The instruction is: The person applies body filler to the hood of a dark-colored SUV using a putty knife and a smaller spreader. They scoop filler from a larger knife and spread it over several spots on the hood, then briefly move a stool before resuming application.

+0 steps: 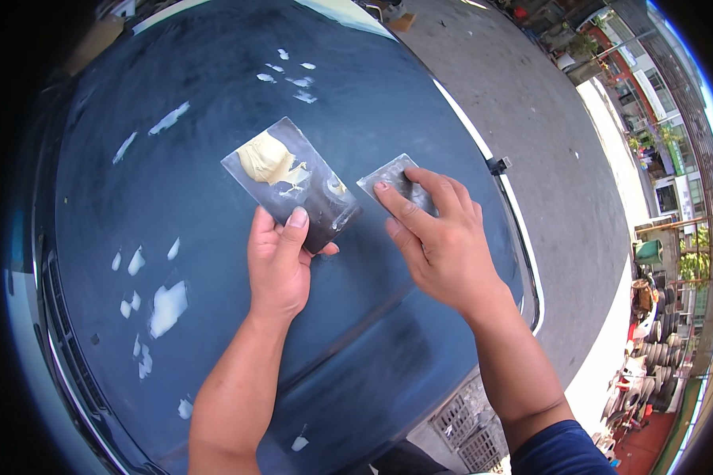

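My left hand [281, 257] grips a dark rectangular plate [313, 198] by its lower edge, thumb on top and fingers beneath. A thick dab of cream-coloured filler paste [268, 158] lies on the plate's far left part, with thinner smears toward its right edge. Just right of it, my right hand [444, 229] is closed on a smaller grey flat spreader [400, 182], index finger pressed along its face. A gap separates the spreader from the plate. Both are held above a dark blue car hood [214, 229] dotted with pale filler patches [168, 307].
More filler patches [297, 79] mark the hood's far part. A vent grille [67, 317] runs along its left side. Grey pavement [562, 198] lies to the right, with a floor grate [467, 431] near the hood's front. Stacked tires [661, 348] stand at far right.
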Available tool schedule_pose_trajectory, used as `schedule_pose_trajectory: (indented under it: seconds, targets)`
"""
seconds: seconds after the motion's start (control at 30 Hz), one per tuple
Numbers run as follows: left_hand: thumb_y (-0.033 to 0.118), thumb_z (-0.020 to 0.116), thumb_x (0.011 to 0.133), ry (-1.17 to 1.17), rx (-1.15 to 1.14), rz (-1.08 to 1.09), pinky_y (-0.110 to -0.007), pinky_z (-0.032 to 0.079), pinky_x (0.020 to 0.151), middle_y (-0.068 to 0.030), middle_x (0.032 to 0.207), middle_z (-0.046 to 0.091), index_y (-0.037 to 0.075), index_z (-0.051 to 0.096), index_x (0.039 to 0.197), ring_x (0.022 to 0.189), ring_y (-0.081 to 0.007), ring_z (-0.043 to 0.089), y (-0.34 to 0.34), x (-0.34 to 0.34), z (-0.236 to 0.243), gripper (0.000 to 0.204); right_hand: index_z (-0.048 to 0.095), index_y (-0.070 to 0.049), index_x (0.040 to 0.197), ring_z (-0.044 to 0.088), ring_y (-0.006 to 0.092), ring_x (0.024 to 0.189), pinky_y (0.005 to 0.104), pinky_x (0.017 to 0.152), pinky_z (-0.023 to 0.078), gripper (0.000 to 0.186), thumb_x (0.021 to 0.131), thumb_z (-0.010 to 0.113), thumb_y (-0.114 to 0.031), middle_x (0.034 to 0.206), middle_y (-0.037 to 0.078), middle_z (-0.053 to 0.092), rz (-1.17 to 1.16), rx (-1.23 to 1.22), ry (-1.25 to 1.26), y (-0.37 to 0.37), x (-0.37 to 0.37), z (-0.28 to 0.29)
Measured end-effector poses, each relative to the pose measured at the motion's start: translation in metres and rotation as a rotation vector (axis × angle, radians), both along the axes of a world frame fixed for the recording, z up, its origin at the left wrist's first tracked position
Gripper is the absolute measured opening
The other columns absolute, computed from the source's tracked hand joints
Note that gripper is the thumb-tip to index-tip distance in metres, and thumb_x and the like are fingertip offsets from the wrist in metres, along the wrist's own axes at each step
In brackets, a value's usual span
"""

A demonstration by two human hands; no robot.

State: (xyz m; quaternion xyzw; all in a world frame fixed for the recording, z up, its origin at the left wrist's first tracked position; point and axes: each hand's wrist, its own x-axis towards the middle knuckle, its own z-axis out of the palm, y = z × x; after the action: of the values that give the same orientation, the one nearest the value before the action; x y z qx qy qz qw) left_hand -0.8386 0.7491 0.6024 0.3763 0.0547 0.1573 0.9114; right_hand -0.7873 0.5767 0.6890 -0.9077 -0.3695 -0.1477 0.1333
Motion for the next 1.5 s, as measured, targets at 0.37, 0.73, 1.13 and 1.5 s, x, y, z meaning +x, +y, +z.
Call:
schedule_pose_trajectory:
  seconds: [0.37, 0.73, 1.13, 1.5]
  targets:
    - [0.016, 0.05, 0.097, 0.015, 0.159, 0.077, -0.029, 0.055, 0.067, -0.0089, 0.103, 0.061, 0.001, 0.044, 0.117, 0.086, -0.0136, 0.062, -0.003, -0.002, -0.007, 0.026, 0.065, -0.018, 0.113, 0.05, 0.0354, 0.106, 0.0448, 0.079, 0.041, 0.034, 0.079, 0.062, -0.013, 0.116, 0.01, 0.055, 0.073, -0.277, -0.108, 0.011, -0.002, -0.005]
    - [0.02, 0.045, 0.098, 0.093, 0.135, 0.538, -0.033, 0.051, 0.069, -0.01, 0.116, 0.052, 0.004, 0.039, 0.122, 0.098, -0.0168, 0.056, 0.02, 0.009, -0.007, 0.03, 0.059, -0.018, 0.124, 0.048, 0.0308, 0.109, 0.0436, 0.089, 0.039, 0.034, 0.091, 0.052, -0.019, 0.129, 0.005, 0.05, -0.078, -0.337, 0.211, 0.004, 0.027, 0.001]
    - [0.019, 0.047, 0.098, 0.094, 0.132, 0.52, -0.032, 0.051, 0.067, -0.0097, 0.11, 0.055, 0.004, 0.041, 0.12, 0.092, -0.0158, 0.057, 0.02, 0.012, -0.01, 0.027, 0.057, -0.02, 0.127, 0.049, 0.0299, 0.107, 0.0441, 0.087, 0.04, 0.037, 0.09, 0.049, -0.019, 0.128, 0.005, 0.051, -0.041, -0.587, 0.3, 0.045, 0.047, -0.016]
    - [0.017, 0.046, 0.098, 0.115, 0.141, 0.517, -0.031, 0.051, 0.066, -0.0091, 0.108, 0.055, 0.002, 0.043, 0.117, 0.092, -0.0146, 0.057, 0.019, 0.012, -0.008, 0.025, 0.058, -0.019, 0.126, 0.049, 0.0307, 0.104, 0.0456, 0.086, 0.041, 0.037, 0.09, 0.048, -0.016, 0.124, 0.005, 0.053, -0.045, -0.666, 0.372, 0.048, 0.047, -0.018]
